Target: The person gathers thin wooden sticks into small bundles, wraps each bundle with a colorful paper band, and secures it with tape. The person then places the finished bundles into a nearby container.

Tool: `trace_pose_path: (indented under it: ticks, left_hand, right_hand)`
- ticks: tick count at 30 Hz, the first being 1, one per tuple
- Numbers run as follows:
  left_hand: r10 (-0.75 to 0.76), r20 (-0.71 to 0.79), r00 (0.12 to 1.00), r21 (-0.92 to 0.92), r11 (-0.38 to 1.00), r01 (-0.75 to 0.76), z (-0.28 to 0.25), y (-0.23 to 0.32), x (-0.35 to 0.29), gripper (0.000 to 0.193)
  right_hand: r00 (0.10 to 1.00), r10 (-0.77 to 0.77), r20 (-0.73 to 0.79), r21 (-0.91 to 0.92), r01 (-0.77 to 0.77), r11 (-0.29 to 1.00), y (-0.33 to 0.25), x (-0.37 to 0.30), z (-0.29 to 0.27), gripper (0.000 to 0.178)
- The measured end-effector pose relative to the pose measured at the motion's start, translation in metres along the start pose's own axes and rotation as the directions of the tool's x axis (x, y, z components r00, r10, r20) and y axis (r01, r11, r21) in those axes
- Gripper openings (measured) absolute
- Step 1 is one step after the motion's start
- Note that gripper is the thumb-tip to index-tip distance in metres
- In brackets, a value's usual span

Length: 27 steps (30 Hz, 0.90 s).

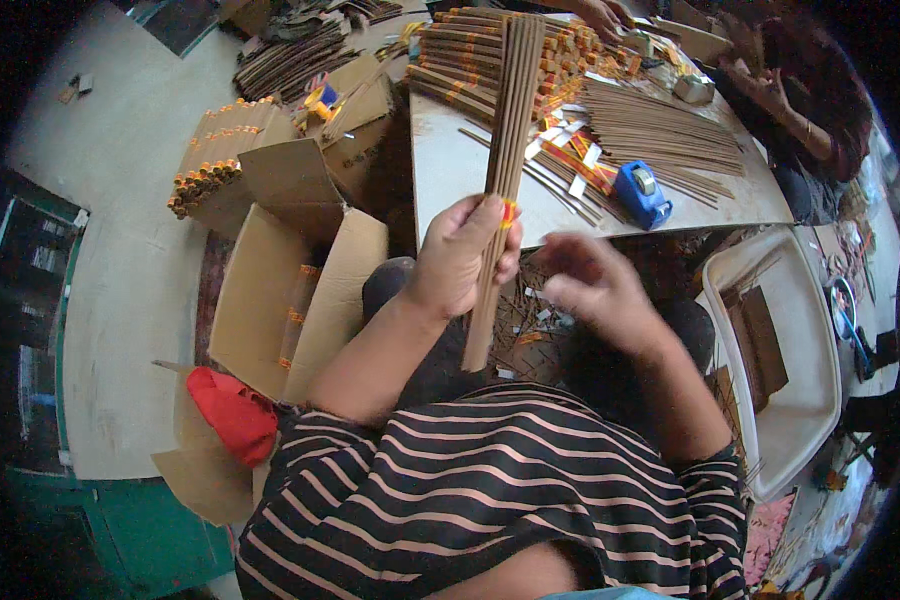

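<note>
My left hand (458, 258) is closed around a bundle of long brown incense sticks (515, 120), held slightly tilted over my lap. A red and yellow paper band (508, 213) wraps the bundle just where my fingers grip it. To the right of the bundle, apart from it, is my right hand (605, 295), blurred by motion; its thumb and fingers look spread and nothing shows in them. Loose incense sticks (665, 135) lie fanned out on the white table (450, 200) ahead. A blue tape dispenser (642, 195) stands at the table's near edge, beside red-yellow paper labels (580, 165).
Banded bundles (460, 60) are piled at the table's back. Left of me stands an open cardboard box (255, 300) with bundles inside, near a red cloth (232, 415). A white plastic tub (815, 400) is at right. Another person's arm (795, 120) reaches in at the far right.
</note>
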<state>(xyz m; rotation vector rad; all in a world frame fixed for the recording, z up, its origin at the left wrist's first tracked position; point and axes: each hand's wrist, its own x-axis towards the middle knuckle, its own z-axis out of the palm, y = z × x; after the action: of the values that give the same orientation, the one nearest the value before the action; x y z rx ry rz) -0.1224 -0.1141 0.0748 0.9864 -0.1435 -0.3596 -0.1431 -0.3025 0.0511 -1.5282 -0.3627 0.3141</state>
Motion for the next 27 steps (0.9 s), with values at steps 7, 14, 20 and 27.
trace_pose_path:
  ticks: [7, 14, 20, 27]
  left_hand:
    - [0.150, -0.038, 0.988, -0.149, 0.977, -0.154, 0.006, -0.005, 0.024, 0.026]
    - [0.198, -0.093, 0.976, -0.144, 0.967, -0.210, -0.001, -0.012, 0.026, 0.027]
    - [0.213, -0.039, 0.976, -0.159, 0.963, -0.217, -0.004, -0.013, 0.025, 0.032]
    - [0.149, 0.068, 0.986, -0.133, 0.981, -0.139, -0.006, -0.004, 0.017, 0.037]
  right_hand:
    - [0.972, 0.055, 0.228, 0.279, -0.120, 0.953, 0.004, 0.012, 0.053, 0.035]
    - [0.979, 0.170, 0.113, 0.138, -0.185, 0.973, 0.014, 0.012, 0.058, 0.023]
    - [1.000, 0.014, 0.003, -0.066, -0.014, 0.998, 0.029, 0.016, 0.062, 0.021]
    - [0.965, 0.153, 0.211, 0.161, -0.188, 0.969, 0.000, 0.008, 0.059, 0.019]
